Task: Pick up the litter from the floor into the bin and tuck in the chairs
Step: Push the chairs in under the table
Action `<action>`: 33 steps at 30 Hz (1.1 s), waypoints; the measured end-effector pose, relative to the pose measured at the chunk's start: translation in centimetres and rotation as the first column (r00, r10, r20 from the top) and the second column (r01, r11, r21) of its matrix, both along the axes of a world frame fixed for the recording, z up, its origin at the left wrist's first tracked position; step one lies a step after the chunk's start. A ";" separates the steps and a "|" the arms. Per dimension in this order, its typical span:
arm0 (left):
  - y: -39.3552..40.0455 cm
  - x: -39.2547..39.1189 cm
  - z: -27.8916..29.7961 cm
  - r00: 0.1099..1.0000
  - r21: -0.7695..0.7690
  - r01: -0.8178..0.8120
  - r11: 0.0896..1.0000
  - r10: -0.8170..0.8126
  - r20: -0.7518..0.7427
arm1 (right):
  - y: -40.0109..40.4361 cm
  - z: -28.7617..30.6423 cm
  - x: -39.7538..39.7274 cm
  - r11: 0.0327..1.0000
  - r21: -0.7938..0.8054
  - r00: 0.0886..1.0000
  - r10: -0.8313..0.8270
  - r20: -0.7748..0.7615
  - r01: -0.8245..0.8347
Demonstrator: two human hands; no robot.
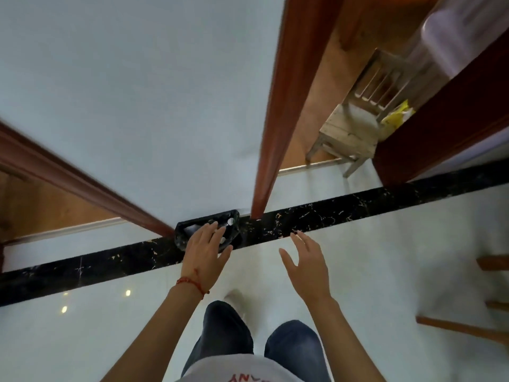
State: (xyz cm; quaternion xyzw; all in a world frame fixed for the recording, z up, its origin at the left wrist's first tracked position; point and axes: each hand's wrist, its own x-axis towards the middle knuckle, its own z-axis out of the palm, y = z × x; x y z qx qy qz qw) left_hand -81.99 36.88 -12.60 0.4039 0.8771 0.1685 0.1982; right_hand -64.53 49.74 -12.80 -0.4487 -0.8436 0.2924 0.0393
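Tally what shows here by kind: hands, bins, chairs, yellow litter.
Hands: 2, the left hand over the bin, the right hand beside it, holding nothing
Bins: 1, the black bin by the wall
Chairs: 1, the pale wooden chair past the doorway
Yellow litter: 1, a yellow wrapper beside that chair
Total: 5

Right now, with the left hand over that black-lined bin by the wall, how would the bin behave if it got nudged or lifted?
The bin looks small beside the left hand, so it is probably light and would slide on the glossy floor tile. Its black liner looks thin and crinkled, likely floppy. Standing against the wall, it should resist tipping that way.
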 end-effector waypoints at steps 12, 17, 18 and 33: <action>8.5 14.4 3.7 0.903 0.015 0.429 0.903 -0.428 -0.044 | 0.5 2.8 19.0 0.917 0.010 0.916 -0.400 0.027 0.400; 11.5 23.9 4.6 0.806 0.017 0.589 0.808 -0.586 -0.079 | -0.6 3.4 28.4 0.844 0.014 0.844 -0.536 0.024 0.536; 12.0 25.8 4.5 0.782 0.021 0.621 0.784 -0.618 -0.079 | -0.9 3.5 30.3 0.826 0.015 0.825 -0.564 0.026 0.564; 16.8 48.3 6.2 0.388 0.042 0.921 0.386 -0.919 -0.072 | -7.4 5.6 50.7 0.434 -0.003 0.433 -0.900 0.044 0.901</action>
